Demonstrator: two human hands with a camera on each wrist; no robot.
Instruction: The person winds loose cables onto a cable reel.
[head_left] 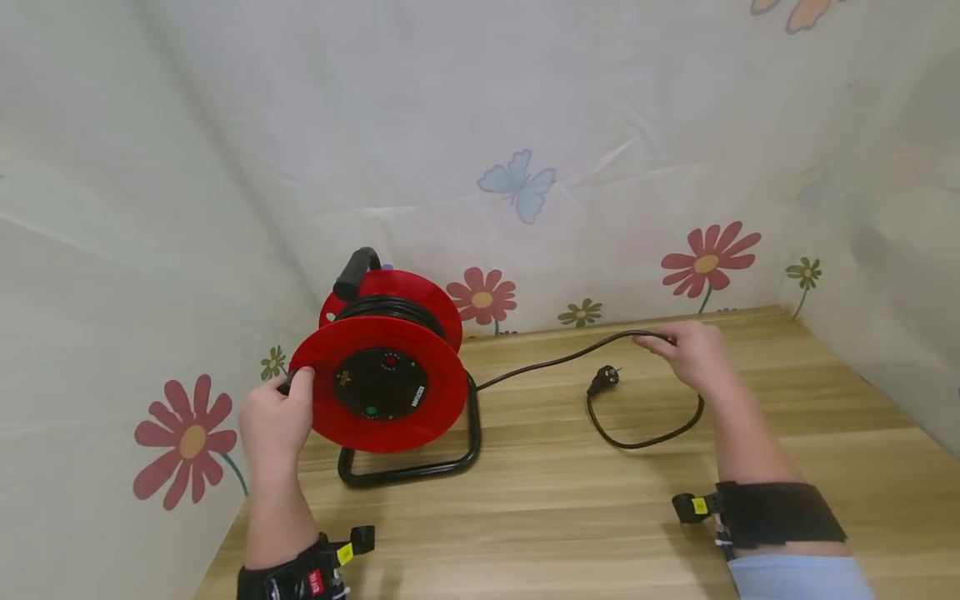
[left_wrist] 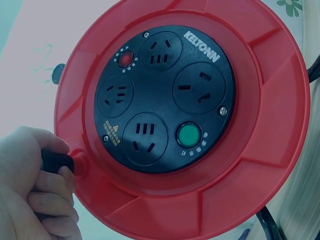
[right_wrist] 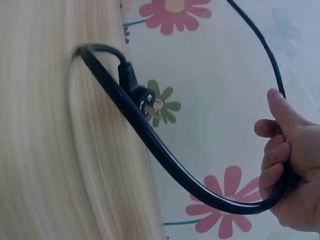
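1. The cable reel stands at the left end of the wooden table, close to the corner of the backdrop. It is a round drum with two glossy red plastic flanges, its axle lying roughly level and its front face turned toward the person and slightly right.
2. A black tubular frame carries it, bent into a rounded loop flat on the table, with a black grip at the top.
3. The front face holds a matt black disc with four sockets, a red button and a green one.
4. A small black knob juts from the flange rim at the lower left; the left hand curls its fingers and thumb around it.
5. The smooth black cable leaves the drum and runs right across the table to the right hand, which closes around it with the thumb stretched along it.
6. Past that hand the cable loops back in a low curve, ending in a black plug lying on the table between reel and hand, prongs pointing up and right.
7. The table is pale, straight-grained wood; the backdrop is thin, creased sheeting printed with flowers and butterflies.
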